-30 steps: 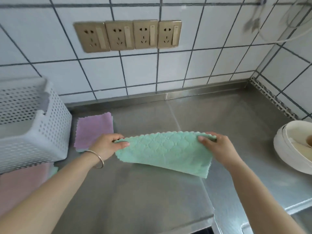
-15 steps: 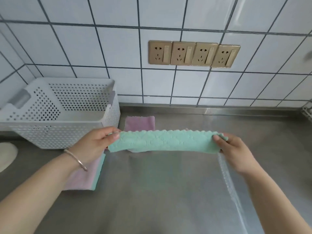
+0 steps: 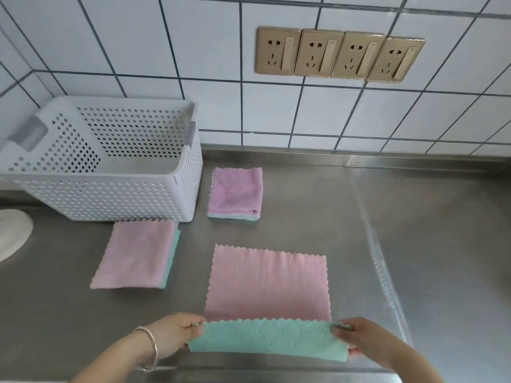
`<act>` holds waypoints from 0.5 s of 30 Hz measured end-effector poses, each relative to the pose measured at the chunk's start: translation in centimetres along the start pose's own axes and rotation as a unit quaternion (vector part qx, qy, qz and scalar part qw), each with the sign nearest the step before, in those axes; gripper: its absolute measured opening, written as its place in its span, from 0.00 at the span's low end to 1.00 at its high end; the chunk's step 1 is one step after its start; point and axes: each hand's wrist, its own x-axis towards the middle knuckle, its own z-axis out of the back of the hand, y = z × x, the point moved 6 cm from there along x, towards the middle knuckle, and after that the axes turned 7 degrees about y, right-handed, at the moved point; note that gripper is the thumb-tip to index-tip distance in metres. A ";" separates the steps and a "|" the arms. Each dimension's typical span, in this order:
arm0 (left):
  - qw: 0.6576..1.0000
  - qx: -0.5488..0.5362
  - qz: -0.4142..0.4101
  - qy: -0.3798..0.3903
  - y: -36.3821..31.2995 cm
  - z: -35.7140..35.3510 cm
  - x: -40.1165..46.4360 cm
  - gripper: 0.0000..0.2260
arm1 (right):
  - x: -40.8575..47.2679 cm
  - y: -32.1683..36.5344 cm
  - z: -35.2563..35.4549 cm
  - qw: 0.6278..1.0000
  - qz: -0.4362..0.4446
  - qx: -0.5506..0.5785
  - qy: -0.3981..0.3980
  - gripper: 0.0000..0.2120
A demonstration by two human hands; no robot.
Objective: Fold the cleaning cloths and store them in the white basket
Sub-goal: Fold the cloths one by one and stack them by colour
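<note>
A two-sided cleaning cloth (image 3: 268, 286) lies on the steel counter, pink side up, with its near edge turned up to show the green side. My left hand (image 3: 174, 334) pinches the near left corner and my right hand (image 3: 362, 341) pinches the near right corner. The white perforated basket (image 3: 110, 200) stands at the back left; I see no cloth inside it. A folded pink cloth (image 3: 235, 193) lies just right of the basket. Another pink cloth on a green one (image 3: 138, 254) lies in front of the basket.
The steel counter (image 3: 414, 230) runs to a tiled wall with a row of gold sockets (image 3: 340, 55). A white rounded object (image 3: 11, 230) shows at the left edge. The counter's front edge runs just below my hands.
The cloth was held stretched in the air, green side toward me; now it lies on the counter pink side up, nearer to me. The view has tilted down and shifted left.
</note>
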 end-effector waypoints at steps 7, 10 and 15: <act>0.991 0.059 -0.026 -0.114 -2.9 4.5 1.9 0.09 | 2.9 1.5 2.8 0.987 0.018 -0.057 -0.146 0.10; 0.984 0.074 -0.033 -0.160 -4.8 6.8 3.2 0.09 | 4.4 2.7 3.9 0.977 0.038 -0.066 -0.201 0.09; 0.976 0.086 -0.018 -0.199 -6.4 8.8 5.5 0.10 | 5.8 4.1 4.8 0.967 0.048 -0.047 -0.247 0.10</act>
